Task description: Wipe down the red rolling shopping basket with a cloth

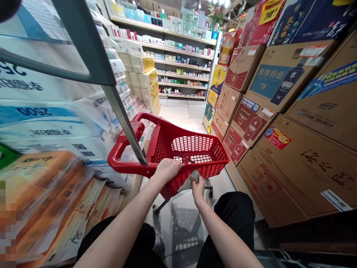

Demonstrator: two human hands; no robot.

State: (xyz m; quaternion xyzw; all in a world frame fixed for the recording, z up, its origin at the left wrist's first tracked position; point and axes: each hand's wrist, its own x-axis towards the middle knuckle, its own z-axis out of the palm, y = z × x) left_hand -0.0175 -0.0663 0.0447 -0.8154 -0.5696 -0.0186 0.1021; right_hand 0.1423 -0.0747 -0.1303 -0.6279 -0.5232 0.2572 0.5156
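A red plastic shopping basket cart (156, 147) with latticed sides stands in front of me on small wheels. My left hand (168, 169) is closed over its near rim, the fingers reaching inside. Against the outer side of the basket, my right hand (197, 186) grips a greyish cloth (194, 175) bunched between thumb and fingers. Part of the cloth hangs along the lattice. A metal pole (122, 121) with a grey plastic handle (83, 41) rises from the cart toward the upper left.
Cardboard boxes (309, 163) are stacked along the right. Wrapped paper packs (47, 115) and orange packs (41, 175) pile up on the left. Shelves of small goods (184, 59) stand beyond the tiled floor (192, 111). My knees flank the cart.
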